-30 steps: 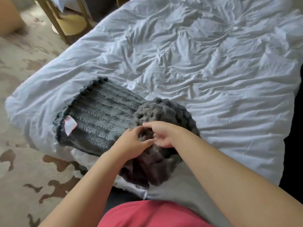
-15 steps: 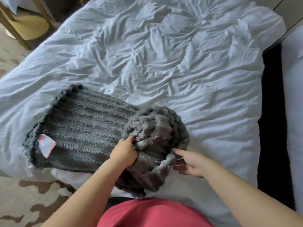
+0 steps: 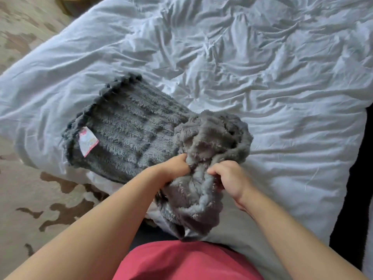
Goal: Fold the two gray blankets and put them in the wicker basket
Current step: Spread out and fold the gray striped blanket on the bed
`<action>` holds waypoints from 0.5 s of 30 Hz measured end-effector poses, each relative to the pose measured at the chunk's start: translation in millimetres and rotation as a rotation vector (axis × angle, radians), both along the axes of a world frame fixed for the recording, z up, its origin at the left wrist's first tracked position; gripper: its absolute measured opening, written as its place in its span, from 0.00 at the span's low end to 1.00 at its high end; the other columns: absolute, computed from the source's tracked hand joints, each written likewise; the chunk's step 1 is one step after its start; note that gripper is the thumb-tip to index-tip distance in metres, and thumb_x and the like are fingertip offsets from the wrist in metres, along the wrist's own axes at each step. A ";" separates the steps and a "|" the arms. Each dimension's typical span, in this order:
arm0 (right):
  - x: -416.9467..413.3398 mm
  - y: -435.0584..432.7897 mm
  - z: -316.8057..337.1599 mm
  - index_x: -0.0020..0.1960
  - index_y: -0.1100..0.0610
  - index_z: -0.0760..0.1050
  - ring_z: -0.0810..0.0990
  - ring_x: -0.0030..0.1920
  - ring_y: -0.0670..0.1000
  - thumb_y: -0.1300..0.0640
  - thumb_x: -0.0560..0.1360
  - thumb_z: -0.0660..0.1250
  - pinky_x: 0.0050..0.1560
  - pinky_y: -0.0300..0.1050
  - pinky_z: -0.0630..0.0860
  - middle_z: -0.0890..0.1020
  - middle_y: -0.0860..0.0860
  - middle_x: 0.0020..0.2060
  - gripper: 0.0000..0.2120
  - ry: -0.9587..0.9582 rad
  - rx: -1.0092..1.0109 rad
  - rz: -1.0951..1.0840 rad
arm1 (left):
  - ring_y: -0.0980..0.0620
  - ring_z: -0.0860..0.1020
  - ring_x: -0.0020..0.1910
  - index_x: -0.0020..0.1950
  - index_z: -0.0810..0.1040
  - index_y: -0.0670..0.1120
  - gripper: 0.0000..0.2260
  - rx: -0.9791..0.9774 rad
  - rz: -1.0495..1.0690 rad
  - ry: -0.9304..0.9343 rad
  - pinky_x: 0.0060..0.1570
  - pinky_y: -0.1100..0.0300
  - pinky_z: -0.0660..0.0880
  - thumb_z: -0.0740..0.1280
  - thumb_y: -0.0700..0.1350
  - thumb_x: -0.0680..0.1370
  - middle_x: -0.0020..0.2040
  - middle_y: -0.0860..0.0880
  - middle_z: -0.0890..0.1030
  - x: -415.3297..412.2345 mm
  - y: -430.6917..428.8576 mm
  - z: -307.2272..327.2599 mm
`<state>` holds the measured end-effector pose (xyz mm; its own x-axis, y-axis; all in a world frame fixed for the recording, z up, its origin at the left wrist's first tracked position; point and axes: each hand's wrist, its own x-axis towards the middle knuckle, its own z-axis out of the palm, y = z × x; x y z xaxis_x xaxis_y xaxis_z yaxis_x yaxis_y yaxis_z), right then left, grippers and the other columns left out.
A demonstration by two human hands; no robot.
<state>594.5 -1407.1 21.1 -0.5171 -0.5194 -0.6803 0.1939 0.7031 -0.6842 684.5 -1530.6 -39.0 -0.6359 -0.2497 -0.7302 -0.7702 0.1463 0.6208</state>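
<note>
A folded gray ribbed blanket [image 3: 125, 132] with a pink-white label lies flat on the bed near its left corner. A second gray fluffy blanket [image 3: 214, 138] sits bunched in a heap at the folded one's right end and hangs over the bed's near edge. My left hand [image 3: 173, 168] grips the heap's left side. My right hand [image 3: 228, 176] grips its right side, fingers curled into the fabric. No wicker basket is in view.
The white crumpled duvet [image 3: 252, 63] covers the bed and stretches far and right. Patterned beige-brown carpet [image 3: 36, 199] lies to the left. A dark gap [image 3: 355, 178] runs along the bed's right side. My red garment fills the bottom middle.
My right hand, which lay open beside the heap half a second ago, has closed on the bunched blanket. My left hand keeps its hold on it.
</note>
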 end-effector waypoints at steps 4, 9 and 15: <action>22.7 -57.2 -11.7 0.32 0.58 0.70 0.72 0.25 0.51 0.62 0.76 0.64 0.22 0.37 0.68 0.73 0.54 0.26 0.14 -0.128 0.121 0.280 | 0.46 0.75 0.60 0.60 0.76 0.37 0.14 -0.067 0.045 -0.078 0.51 0.64 0.69 0.59 0.34 0.76 0.59 0.44 0.78 30.9 -34.2 -8.3; 29.7 -133.0 -25.7 0.36 0.57 0.68 0.68 0.26 0.48 0.59 0.80 0.56 0.24 0.35 0.65 0.72 0.52 0.26 0.14 -0.276 0.328 0.454 | 0.45 0.76 0.57 0.64 0.75 0.50 0.20 -0.458 0.467 -0.109 0.47 0.60 0.68 0.62 0.40 0.73 0.61 0.46 0.76 79.8 -64.5 16.5; 39.0 -180.2 -64.7 0.33 0.56 0.67 0.68 0.21 0.47 0.59 0.79 0.51 0.25 0.35 0.66 0.70 0.50 0.21 0.16 -0.329 0.580 0.768 | 0.42 0.72 0.62 0.64 0.68 0.48 0.21 -0.480 0.147 -0.068 0.59 0.49 0.71 0.62 0.57 0.75 0.61 0.44 0.74 78.4 -37.7 45.0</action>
